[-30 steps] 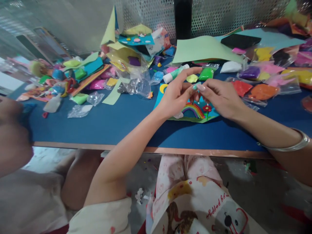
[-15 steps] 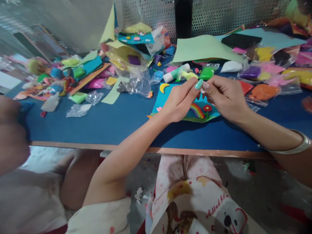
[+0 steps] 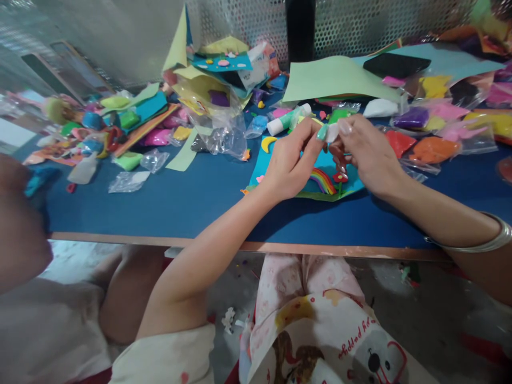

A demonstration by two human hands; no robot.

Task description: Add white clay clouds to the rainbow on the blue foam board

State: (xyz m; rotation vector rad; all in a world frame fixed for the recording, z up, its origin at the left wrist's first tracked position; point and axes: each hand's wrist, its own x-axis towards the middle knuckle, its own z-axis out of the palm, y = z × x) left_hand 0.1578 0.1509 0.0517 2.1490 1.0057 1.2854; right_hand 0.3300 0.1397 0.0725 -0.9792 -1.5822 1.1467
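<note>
My left hand (image 3: 288,162) and my right hand (image 3: 367,156) meet fingertip to fingertip above a blue craft picture (image 3: 320,181) lying on the blue table (image 3: 180,197). Both hands pinch a small whitish lump of clay (image 3: 332,132) between thumbs and forefingers. The picture carries a clay rainbow (image 3: 323,180), a red flower (image 3: 340,177) and a yellow crescent (image 3: 268,143). A silver bangle (image 3: 484,242) sits on my right wrist.
Bags of coloured clay (image 3: 428,149), a glue stick (image 3: 288,119), green paper sheets (image 3: 336,80), clear plastic bags (image 3: 226,140) and foam scraps crowd the back of the table. Another person (image 3: 24,240) sits close at the left. A perforated metal wall (image 3: 360,24) stands behind.
Both hands have risen and drifted away from me, from over the rainbow to above the picture's far part. My left forefinger, stretched out a second ago, has curled into a pinch.
</note>
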